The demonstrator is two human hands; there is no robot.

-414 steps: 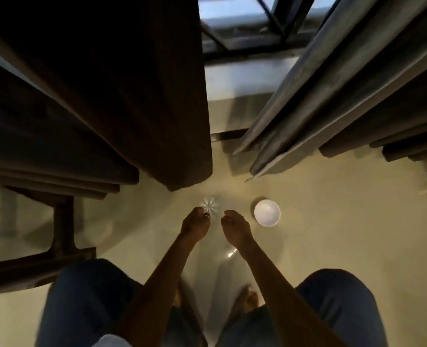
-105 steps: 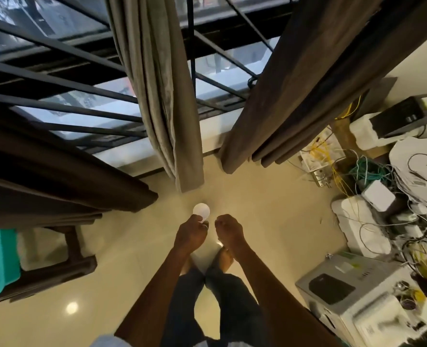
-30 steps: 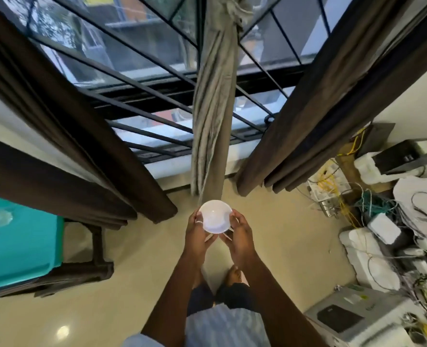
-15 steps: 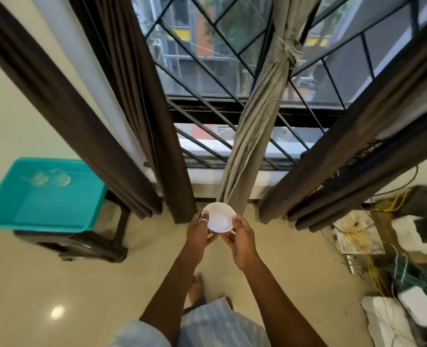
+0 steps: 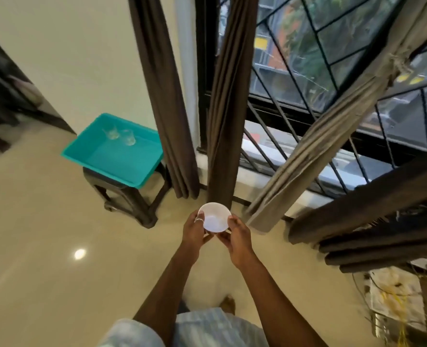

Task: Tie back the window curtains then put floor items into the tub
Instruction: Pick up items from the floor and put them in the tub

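A small white bowl [image 5: 214, 217] is held in front of me, above the floor. My left hand [image 5: 194, 231] grips its left rim, a ring on one finger. My right hand [image 5: 235, 234] grips its right side from below. To the left a teal tub [image 5: 100, 161] sits on a dark stool [image 5: 130, 199], with two clear glasses [image 5: 120, 136] lying in its far corner. A beige curtain [image 5: 325, 144] is tied in a knot in front of the barred window. Dark brown curtains [image 5: 168, 101] hang beside it.
The barred window [image 5: 307, 78] fills the upper right. A second dark curtain [image 5: 372, 206] hangs at the right. A pile of wires and papers [image 5: 397, 304] lies on the floor at the lower right. Glossy beige floor [image 5: 45, 246] stretches between me and the stool.
I have lifted the bowl off the floor with both hands and stood up. My view has swung left, so the tub on the stool has moved closer to the middle.
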